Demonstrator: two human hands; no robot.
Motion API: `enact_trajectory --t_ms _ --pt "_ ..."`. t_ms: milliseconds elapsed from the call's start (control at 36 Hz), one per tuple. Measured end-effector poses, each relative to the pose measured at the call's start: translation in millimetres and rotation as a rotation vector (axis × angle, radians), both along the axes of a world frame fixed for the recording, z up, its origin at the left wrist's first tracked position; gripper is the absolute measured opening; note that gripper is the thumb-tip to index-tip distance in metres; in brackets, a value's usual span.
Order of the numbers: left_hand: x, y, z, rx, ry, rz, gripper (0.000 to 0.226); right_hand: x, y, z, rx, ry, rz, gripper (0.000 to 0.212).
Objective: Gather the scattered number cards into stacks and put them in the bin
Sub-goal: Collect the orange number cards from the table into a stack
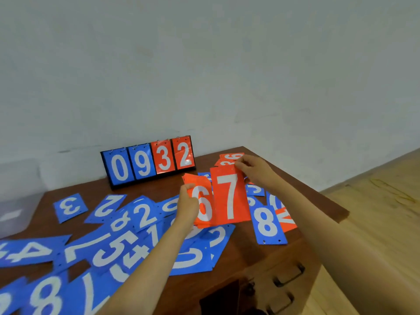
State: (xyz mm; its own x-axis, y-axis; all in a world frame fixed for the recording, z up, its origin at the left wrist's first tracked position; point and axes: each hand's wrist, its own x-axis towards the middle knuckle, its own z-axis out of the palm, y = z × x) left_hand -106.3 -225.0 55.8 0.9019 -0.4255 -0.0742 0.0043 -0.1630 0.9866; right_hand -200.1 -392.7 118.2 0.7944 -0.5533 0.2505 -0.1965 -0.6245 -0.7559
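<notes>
My left hand [188, 204] grips a stack of red cards [203, 201] with a 6 on top, held above the table. My right hand [254, 169] pinches the top corner of a red 7 card [229, 196] that overlaps the stack's right side. Several blue number cards [122, 246] lie scattered over the left and front of the wooden table [261, 253]. A blue 8 card [267, 223] and a red card [286, 220] lie to the right. More red cards [229, 158] lie at the far corner. A translucent bin [16, 201] stands at the table's left.
A flip scoreboard [148, 162] reading 0 9 3 2 stands at the back of the table against the pale wall. Drawer handles [288, 278] show on the table's front right. A wooden floor [375, 212] lies to the right.
</notes>
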Motion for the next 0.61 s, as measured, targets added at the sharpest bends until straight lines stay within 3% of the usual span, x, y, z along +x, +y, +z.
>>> enact_trajectory --t_ms 194,306,472,611 --pt "-9.1 18.6 11.9 -0.175 0.051 -0.051 0.017 7.7 26.0 -10.3 0.022 0.041 -0.011 0.019" --pt "-16.8 22.7 10.5 -0.252 0.079 -0.121 0.02 10.8 34.2 -18.7 -0.07 0.051 -0.059 0.017" --pt "-24.8 16.5 1.8 -0.208 0.098 -0.191 0.02 7.4 36.1 -30.8 -0.117 -0.018 -0.083 0.017" --pt "-31.1 2.9 -7.8 -0.157 0.132 -0.209 0.017 -5.7 6.5 -49.4 -0.162 0.061 -0.196 0.019"
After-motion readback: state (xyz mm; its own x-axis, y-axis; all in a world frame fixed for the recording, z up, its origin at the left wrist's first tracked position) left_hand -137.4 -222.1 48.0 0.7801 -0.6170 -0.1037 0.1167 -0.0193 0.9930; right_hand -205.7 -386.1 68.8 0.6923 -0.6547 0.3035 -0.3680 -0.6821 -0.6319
